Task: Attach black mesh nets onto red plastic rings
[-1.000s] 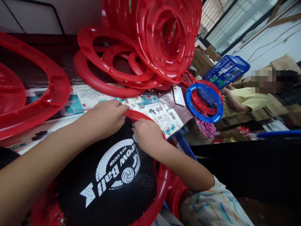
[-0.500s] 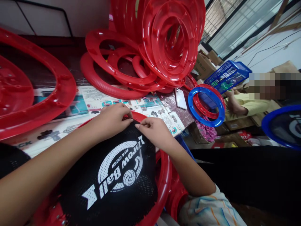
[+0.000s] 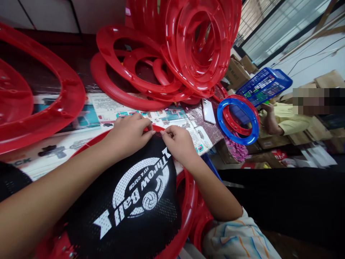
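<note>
Black mesh fabric [image 3: 151, 230] printed with a white "Throw Ball" logo lies over a red plastic ring [image 3: 185, 212] in front of me. My left hand [image 3: 133, 135] pinches the far edge of the fabric, close to the ring's rim. Just to its right, my right hand [image 3: 179, 144] pinches the same edge, thumb against fingers. Between the two hands the fabric edge is drawn up to the red rim. My left forearm covers part of the ring's left side.
Red rings [image 3: 199, 46] are heaped at the back of the table, another large red ring [image 3: 72, 97] lies left. A phone [image 3: 208, 110] and a blue ring [image 3: 253, 135] are at the right edge. Beyond, a person in a yellow top [image 3: 291, 117] is near a blue basket [image 3: 269, 84].
Both hands have drawn the fabric's far edge slightly outward, toward the ring's rim. The view has shifted a little. At right, the blue-rimmed disc has left view.
</note>
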`<state>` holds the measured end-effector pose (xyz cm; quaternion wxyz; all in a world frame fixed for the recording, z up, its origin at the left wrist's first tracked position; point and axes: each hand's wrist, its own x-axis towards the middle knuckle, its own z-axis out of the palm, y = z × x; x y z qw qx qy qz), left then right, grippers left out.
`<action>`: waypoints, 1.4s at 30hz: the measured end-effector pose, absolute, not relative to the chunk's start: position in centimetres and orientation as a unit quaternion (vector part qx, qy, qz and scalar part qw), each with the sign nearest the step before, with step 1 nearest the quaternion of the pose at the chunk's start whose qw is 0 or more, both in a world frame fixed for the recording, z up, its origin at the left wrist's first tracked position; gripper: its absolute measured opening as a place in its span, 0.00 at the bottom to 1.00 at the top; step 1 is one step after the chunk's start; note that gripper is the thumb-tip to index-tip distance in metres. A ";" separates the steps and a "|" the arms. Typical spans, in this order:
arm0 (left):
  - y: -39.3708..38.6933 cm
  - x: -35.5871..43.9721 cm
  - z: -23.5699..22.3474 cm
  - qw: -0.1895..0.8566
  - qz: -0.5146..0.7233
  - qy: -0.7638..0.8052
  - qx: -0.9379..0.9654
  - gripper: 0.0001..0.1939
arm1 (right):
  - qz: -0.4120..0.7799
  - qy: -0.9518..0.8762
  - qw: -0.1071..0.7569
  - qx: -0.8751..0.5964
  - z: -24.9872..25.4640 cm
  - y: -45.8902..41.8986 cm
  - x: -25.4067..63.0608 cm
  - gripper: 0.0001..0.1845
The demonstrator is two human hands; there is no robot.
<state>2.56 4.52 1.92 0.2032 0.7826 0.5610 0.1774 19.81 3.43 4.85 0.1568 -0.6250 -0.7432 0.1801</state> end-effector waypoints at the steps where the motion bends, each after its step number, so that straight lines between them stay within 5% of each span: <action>1: 4.5 2.6 1.9 0.200 0.176 0.561 0.784 0.16 | 0.178 -0.742 0.161 -0.626 4.7 3.5 19.8 0.10; 42: 4.3 2.6 2.0 0.181 0.150 0.579 0.781 0.18 | -0.012 -0.823 -0.084 -0.561 6.8 3.9 17.9 0.12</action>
